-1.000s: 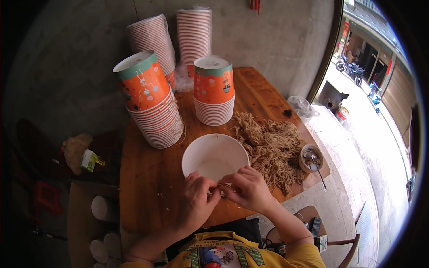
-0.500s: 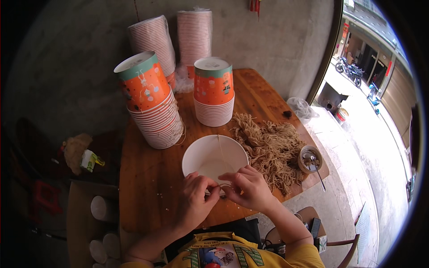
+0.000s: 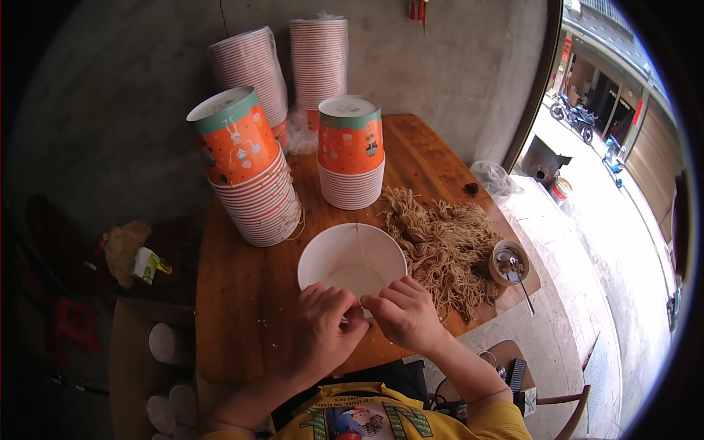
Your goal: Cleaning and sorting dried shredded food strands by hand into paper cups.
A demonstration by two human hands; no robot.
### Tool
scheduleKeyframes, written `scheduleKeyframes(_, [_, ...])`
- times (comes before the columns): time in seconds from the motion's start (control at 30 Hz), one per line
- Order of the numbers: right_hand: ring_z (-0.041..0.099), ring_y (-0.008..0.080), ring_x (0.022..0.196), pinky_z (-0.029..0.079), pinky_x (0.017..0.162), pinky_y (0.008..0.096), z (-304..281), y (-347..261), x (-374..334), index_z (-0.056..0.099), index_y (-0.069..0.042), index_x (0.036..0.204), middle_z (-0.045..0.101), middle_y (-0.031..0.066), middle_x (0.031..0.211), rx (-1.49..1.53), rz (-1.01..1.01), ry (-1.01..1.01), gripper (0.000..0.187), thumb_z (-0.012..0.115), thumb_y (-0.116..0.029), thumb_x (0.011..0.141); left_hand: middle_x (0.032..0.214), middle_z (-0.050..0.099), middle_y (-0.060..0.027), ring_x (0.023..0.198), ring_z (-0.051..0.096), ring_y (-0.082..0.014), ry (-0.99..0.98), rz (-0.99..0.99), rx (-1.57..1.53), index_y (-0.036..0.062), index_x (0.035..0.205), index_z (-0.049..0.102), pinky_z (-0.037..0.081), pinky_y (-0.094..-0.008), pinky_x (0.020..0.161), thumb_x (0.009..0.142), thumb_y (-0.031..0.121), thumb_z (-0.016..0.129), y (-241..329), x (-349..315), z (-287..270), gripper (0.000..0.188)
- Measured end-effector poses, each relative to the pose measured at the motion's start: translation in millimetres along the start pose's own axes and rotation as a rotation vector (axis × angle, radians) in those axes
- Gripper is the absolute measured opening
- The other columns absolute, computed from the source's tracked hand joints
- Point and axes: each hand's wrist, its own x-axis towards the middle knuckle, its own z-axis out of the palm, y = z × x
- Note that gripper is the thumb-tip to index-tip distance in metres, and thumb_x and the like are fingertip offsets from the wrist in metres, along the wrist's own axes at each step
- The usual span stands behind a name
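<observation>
A white paper bucket (image 3: 339, 253) stands mouth up on the wooden table before me. A thin tan string (image 3: 362, 248) runs over its far rim and across its mouth to the near rim, where both my hands meet. My left hand (image 3: 326, 315) is closed at the near left of the rim, thumb and fingers pinching the string. Close beside it, my right hand (image 3: 402, 312) also pinches the string, fingers curled in. The fingertips nearly touch, and they hide the string's end. To the right lies a loose heap of tan string (image 3: 444, 253).
Behind the bucket stand two upside-down stacks of orange buckets, a left stack (image 3: 246, 172) with strings hanging and a right stack (image 3: 350, 150). Wrapped bucket stacks (image 3: 320, 66) lean at the wall. A bowl with a spoon (image 3: 507, 262) sits at the table's right edge. A cardboard box (image 3: 132, 352) holds white containers.
My fingers have drawn closer together, and the string loop that showed between them is now hidden. My right hand has turned inward and closed more. The buckets stay put.
</observation>
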Motion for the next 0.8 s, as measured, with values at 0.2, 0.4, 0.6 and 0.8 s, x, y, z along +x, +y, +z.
scheduleKeyframes(0.2, [0.053,0.0215,0.068,0.042,0.064,0.0338,-4,-3,3,0.063,-0.013,0.094,0.051,0.0005,0.07,-0.077,0.046,0.032,0.027,0.07,-0.006,0.069,0.074,0.054,-0.003,0.075,0.057,-0.0242,-0.03,-0.049,0.048,0.0093,0.083,0.05,0.037,-0.0436,0.096,0.073,0.005,0.065,0,1,4,0.018])
scheduleKeyframes(0.4, [0.055,0.0225,0.077,0.043,0.07,0.0336,-20,15,7,0.066,-0.013,0.099,0.056,0.0015,0.078,-0.026,0.085,-0.038,0.024,0.071,-0.007,0.076,0.076,0.057,-0.0005,0.08,0.059,-0.0202,-0.026,-0.066,-0.027,0.0101,0.091,0.054,0.03,-0.0454,0.103,0.075,0.005,0.064,-13,-9,8,0.02])
scheduleKeyframes(0.6, [0.057,0.0236,0.081,0.045,0.074,0.0342,-29,18,13,0.066,-0.012,0.104,0.059,0.003,0.083,0.117,0.081,-0.08,0.026,0.07,-0.005,0.079,0.075,0.057,0.0008,0.079,0.059,-0.0191,-0.131,-0.167,-0.1,0.0121,0.092,0.058,0.027,-0.0444,0.103,0.077,0.009,0.065,-5,-2,1,0.017])
scheduleKeyframes(0.8, [0.057,0.0226,0.08,0.044,0.074,0.0339,-24,13,21,0.067,-0.011,0.102,0.059,0.0023,0.081,0.229,0.047,-0.018,0.027,0.068,0.0,0.078,0.076,0.057,0.0001,0.081,0.059,-0.0187,-0.101,-0.152,-0.059,0.0144,0.081,0.059,0.029,-0.0433,0.098,0.077,0.011,0.066,0,-6,2,0.009])
